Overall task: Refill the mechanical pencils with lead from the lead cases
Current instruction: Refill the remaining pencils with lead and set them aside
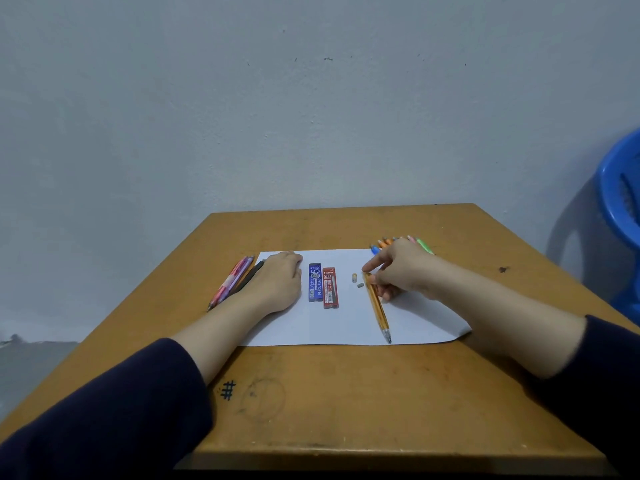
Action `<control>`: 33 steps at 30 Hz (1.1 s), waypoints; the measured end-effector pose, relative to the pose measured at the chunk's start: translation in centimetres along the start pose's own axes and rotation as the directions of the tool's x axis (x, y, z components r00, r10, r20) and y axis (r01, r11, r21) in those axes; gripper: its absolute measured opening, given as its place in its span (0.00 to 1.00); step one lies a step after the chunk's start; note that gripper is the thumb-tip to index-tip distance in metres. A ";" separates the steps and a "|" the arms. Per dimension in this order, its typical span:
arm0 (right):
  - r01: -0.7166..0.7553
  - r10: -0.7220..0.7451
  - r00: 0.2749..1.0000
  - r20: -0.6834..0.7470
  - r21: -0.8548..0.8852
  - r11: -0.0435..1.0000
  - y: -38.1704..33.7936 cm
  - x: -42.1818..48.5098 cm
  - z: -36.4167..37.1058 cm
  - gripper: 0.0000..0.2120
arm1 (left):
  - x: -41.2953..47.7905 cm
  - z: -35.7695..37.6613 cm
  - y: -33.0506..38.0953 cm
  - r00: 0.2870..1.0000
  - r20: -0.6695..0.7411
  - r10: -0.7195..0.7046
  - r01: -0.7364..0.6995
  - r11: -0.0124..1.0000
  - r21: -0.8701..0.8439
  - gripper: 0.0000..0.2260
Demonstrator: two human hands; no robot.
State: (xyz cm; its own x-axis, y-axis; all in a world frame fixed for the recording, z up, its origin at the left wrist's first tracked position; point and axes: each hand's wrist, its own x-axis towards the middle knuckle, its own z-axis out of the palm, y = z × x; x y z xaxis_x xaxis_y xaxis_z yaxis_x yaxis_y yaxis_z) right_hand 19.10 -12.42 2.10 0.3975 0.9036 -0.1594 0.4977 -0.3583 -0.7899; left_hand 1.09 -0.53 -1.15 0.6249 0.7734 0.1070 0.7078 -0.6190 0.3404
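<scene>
Pinching the orange pencil [379, 313], right hand [401, 271] curls; left hand [278, 284] lies flat.

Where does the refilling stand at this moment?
Done: two small cap pieces lie loose beside the orange pencil, so it looks opened. In hand: the right hand pinches that pencil's top end; the left hand rests flat on the paper. Left: the blue lead case and red lead case lie ungripped; the left pencil group and right pencil group wait. Which pencils are filled cannot be told.
</scene>
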 end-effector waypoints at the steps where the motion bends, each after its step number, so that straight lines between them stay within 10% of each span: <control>1: -0.001 0.001 1.000 0.001 -0.011 1.000 0.0 0.0 0.0 0.08 | 0.0 0.0 0.0 1.000 0.004 0.002 -0.002 1.000 0.005 0.19; 17: 0.261 -0.340 0.924 -0.174 -0.362 0.895 -0.2 0.6 -0.4 0.08 | 0.3 -0.2 -0.7 0.997 0.066 0.029 -0.031 0.999 0.030 0.21; 24: 0.455 -0.498 0.867 0.016 -0.430 0.780 -2.4 0.4 1.0 0.17 | 0.3 -1.1 -1.5 0.985 0.163 0.059 -0.069 0.996 0.054 0.24; 33: 0.457 -0.287 0.889 0.356 -0.687 0.564 -4.0 2.9 2.6 0.46 | 0.3 -1.2 -1.9 0.972 0.221 0.078 -0.101 0.990 0.098 0.25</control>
State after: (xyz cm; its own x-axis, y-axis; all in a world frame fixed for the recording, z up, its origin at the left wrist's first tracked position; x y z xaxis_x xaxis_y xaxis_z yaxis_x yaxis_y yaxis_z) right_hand 16.28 -7.71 3.25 -0.0635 0.9901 -0.1254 0.9925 0.0495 -0.1116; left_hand -0.46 1.07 -0.60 0.7352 0.6736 -0.0761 0.6698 -0.7044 0.2350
